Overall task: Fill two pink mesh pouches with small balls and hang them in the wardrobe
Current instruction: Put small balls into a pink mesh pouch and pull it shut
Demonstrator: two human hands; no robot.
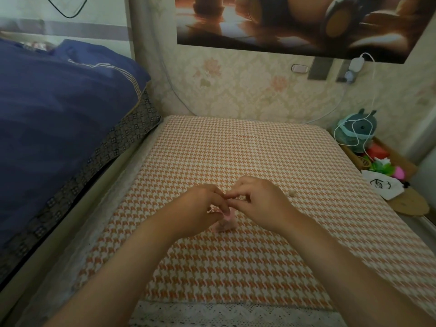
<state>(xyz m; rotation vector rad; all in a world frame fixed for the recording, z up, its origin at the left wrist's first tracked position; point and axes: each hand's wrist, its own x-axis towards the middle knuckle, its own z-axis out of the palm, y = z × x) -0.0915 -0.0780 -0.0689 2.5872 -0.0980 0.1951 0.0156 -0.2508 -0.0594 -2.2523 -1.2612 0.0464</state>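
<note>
A pink mesh pouch [223, 223] lies on the orange houndstooth cloth [247, 156], mostly hidden under my hands. My left hand [200, 210] pinches the pouch's top with curled fingers. My right hand [258, 204] meets it from the right, its fingertips pinching at the same spot, perhaps a drawstring. One small beige ball [292, 193] lies on the cloth just right of my right hand. Whether balls are inside the pouch cannot be told.
A bed with a dark blue quilt [59, 128] runs along the left. At the right edge stand a teal plush toy [357, 132], a white cable, a box of coloured items [379, 161] and a white drawstring bag [383, 186]. The wall is straight ahead.
</note>
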